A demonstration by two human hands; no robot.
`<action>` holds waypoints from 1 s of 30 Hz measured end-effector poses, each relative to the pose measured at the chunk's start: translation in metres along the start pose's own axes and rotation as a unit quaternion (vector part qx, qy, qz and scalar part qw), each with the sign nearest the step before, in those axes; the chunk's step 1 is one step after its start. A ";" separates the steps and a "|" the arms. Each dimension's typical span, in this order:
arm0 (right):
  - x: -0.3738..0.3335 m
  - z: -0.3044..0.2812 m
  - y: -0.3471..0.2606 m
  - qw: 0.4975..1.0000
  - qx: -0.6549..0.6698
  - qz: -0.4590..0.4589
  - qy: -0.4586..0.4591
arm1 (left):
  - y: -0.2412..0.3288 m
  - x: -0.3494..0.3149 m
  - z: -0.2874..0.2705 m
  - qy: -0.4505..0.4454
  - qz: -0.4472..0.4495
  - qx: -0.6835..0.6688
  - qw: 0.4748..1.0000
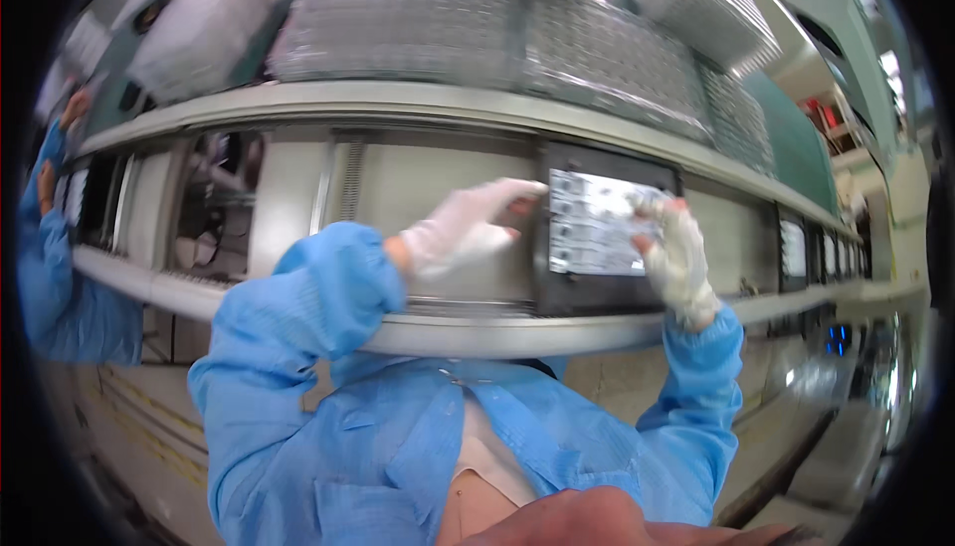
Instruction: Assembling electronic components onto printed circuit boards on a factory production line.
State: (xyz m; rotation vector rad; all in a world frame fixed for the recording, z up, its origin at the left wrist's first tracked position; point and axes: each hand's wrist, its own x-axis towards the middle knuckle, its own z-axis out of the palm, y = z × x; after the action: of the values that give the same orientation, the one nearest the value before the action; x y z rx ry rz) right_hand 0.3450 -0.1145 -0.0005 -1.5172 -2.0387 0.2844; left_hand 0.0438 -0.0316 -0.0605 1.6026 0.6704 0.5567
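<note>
A black tray [587,292] lies on the conveyor line in front of me, carrying a bright, pale panel [597,233] with a row of dark round marks along its left side. My left hand [468,228], in a white glove with bare fingertips, reaches to the tray's left edge. Its forefinger is stretched out and its thumb stands apart, with nothing seen between them. Over the panel's right side is my right hand [681,258], gloved the same way. Its fingers are bent, with thumb and forefinger apart; glare and blur obscure the fingertips, and I see no held thing there.
Clear plastic trays in stacks [398,29] fill the shelf beyond the line. More black trays [793,248] stand farther right along the conveyor. At the far left is another person's blue sleeve [45,258]. A metal rail [477,335] runs along the near side.
</note>
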 end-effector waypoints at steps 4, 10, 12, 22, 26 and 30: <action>0.034 0.040 -0.084 0.930 0.136 -0.068 -0.335 | -0.002 0.000 -0.013 -0.068 0.066 0.033 0.995; 0.037 0.094 -0.076 0.953 -0.019 -0.177 -0.246 | -0.002 -0.025 -0.099 0.043 0.093 0.337 0.936; 0.036 0.098 -0.070 0.954 -0.029 -0.171 -0.244 | -0.020 -0.055 -0.138 0.179 0.059 0.298 0.936; 0.020 0.085 0.009 0.964 -0.098 0.031 -0.244 | -0.086 -0.270 -0.377 0.564 -0.230 0.482 0.630; 0.026 0.064 0.032 0.950 -0.148 0.114 -0.251 | -0.125 -0.355 -0.472 0.603 -0.346 0.532 0.483; 0.028 0.051 0.044 0.897 -0.212 0.278 -0.269 | -0.123 -0.432 -0.533 0.641 -0.437 0.488 0.399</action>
State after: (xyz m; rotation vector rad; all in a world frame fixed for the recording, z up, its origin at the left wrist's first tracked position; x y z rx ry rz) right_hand 0.3469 -0.0657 -0.0551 -2.5293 -2.1008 0.5581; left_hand -0.6471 0.0550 -0.1020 1.0451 3.3023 0.4684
